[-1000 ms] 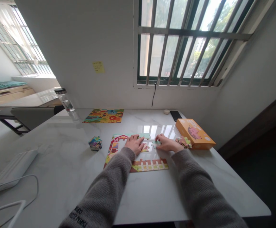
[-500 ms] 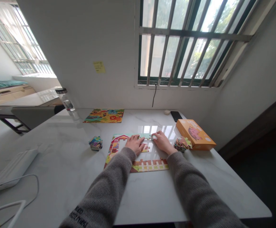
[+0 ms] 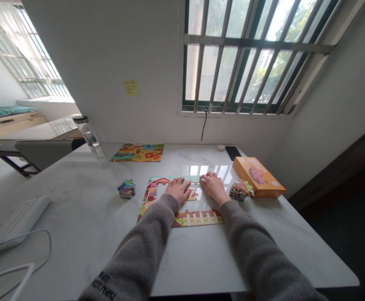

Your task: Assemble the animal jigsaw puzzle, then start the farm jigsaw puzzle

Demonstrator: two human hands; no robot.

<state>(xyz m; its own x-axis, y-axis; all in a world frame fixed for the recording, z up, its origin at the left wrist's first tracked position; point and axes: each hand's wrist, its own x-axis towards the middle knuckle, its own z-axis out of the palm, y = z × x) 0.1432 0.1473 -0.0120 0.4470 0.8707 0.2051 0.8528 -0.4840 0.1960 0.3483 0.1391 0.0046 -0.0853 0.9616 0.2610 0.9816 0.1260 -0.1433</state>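
Note:
A partly assembled puzzle (image 3: 198, 219) lies on the white table, with a red barn at its left and a fence strip along the near edge. My left hand (image 3: 178, 190) rests with fingers spread on its upper part, beside a few joined pieces (image 3: 194, 195) in the middle. At the right end of the top edge, the fingertips of my right hand (image 3: 213, 186) press on a pale piece (image 3: 200, 179); the fingers are bent and close together. A pile of loose pieces (image 3: 240, 190) sits to the right of my right hand.
An orange box (image 3: 259, 177) stands at the right, a black phone (image 3: 233, 153) behind it. Another stack of pieces (image 3: 126, 189) is at the left. Farther back are a finished animal picture (image 3: 138, 153) and a clear bottle (image 3: 88, 133). A white device (image 3: 19, 221) with a cable lies far left.
My right hand has shifted slightly and its fingers now lie flatter over the piece at the top edge. My left hand stays in place.

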